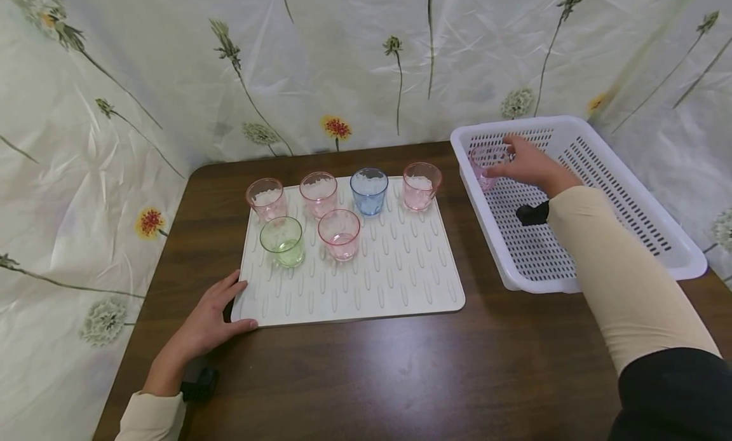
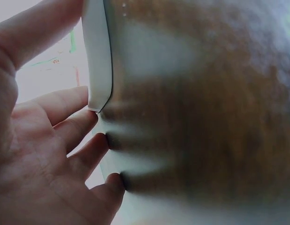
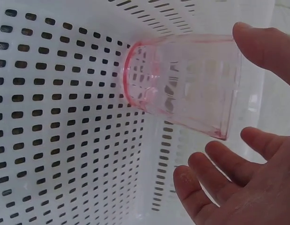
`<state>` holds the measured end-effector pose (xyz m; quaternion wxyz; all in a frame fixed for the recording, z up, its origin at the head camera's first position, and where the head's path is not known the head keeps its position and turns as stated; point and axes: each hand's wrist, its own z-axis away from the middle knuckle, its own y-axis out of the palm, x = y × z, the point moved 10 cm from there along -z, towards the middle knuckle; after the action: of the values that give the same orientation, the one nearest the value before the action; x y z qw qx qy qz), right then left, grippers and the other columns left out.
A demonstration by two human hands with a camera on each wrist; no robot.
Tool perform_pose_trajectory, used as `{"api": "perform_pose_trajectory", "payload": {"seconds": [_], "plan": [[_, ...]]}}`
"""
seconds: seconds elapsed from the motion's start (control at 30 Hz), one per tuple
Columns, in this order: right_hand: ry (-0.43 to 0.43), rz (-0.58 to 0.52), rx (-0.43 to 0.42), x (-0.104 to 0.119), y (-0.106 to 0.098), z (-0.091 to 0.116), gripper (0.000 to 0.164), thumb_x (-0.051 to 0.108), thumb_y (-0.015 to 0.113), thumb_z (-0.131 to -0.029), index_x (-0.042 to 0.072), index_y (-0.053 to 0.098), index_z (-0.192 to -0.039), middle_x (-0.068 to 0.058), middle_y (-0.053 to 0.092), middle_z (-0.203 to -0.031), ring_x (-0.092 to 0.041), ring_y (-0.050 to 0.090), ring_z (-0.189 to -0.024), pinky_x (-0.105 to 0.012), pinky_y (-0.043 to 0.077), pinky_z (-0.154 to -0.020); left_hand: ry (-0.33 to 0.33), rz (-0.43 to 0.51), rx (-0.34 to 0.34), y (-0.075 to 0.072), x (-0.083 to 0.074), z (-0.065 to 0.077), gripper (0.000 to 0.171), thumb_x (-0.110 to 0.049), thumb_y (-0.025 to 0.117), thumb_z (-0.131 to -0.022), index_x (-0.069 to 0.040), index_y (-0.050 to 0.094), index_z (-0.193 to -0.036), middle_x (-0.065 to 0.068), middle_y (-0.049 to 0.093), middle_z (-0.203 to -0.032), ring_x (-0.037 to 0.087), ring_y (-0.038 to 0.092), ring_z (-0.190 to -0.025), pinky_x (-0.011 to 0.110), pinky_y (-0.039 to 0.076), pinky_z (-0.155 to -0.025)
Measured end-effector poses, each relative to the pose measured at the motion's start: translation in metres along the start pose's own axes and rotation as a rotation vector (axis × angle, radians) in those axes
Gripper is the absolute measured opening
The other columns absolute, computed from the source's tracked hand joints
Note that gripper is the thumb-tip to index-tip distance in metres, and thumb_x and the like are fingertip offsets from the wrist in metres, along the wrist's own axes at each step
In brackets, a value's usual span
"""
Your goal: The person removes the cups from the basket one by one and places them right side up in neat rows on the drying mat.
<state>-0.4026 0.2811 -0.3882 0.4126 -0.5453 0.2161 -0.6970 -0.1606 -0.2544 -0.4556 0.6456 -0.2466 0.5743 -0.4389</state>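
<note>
A pink clear glass (image 1: 485, 182) stands at the far left corner of the white perforated basket (image 1: 506, 263). My right hand (image 1: 528, 164) is around its upper end, thumb on one side and spread fingers on the other. The right wrist view shows the thumb right at the edge of the glass (image 3: 196, 79), with a gap between the other fingertips and its side. My left hand (image 1: 208, 320) rests at the front left corner of the white ridged mat (image 1: 354, 295). Its fingertips touch the mat's edge (image 2: 99, 56) in the left wrist view.
On the mat stand pink glasses (image 1: 419, 196), a blue glass (image 1: 368, 203) in the back row and a green glass (image 1: 290, 253) in front. The brown table (image 1: 400, 377) extends toward me. A flowered cloth (image 1: 354, 66) hangs behind.
</note>
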Motion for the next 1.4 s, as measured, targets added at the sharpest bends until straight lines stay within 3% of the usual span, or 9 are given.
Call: {"api": "perform_pose_trajectory", "payload": {"seconds": [0.63, 1.07, 1.4], "plan": [[0.028, -0.131, 0.011, -0.018, 0.016, -0.011, 0.100, 0.044, 0.065, -0.093, 0.009, 0.000, -0.160, -0.033, 0.024, -0.157, -0.052, 0.029, -0.141, -0.070, 0.027, -0.113, 0.006, -0.006, -0.002, -0.002, -0.001, 0.000, 0.085, -0.040, 0.078, -0.083, 0.002, 0.042, -0.148, 0.026, 0.024, -0.162, 0.049, 0.024, -0.145, 0.069, 0.028, -0.113], [0.036, -0.145, 0.021, -0.025, 0.020, -0.015, 0.097, 0.041, 0.065, -0.094, 0.008, 0.001, -0.160, -0.033, 0.025, -0.157, -0.052, 0.030, -0.141, -0.069, 0.026, -0.114, 0.006, -0.007, 0.000, -0.001, -0.002, 0.001, 0.085, -0.039, 0.078, -0.083, 0.002, 0.042, -0.147, 0.026, 0.025, -0.161, 0.048, 0.025, -0.145, 0.068, 0.029, -0.113], [-0.016, -0.012, -0.022, -0.005, 0.007, -0.010, 0.095, 0.040, 0.066, -0.093, -0.003, 0.012, -0.156, -0.034, 0.031, -0.154, -0.052, 0.034, -0.139, -0.067, 0.031, -0.112, -0.004, 0.001, -0.001, 0.000, 0.001, 0.001, 0.085, -0.039, 0.078, -0.083, 0.002, 0.042, -0.147, 0.025, 0.025, -0.162, 0.048, 0.025, -0.145, 0.068, 0.028, -0.113]]}}
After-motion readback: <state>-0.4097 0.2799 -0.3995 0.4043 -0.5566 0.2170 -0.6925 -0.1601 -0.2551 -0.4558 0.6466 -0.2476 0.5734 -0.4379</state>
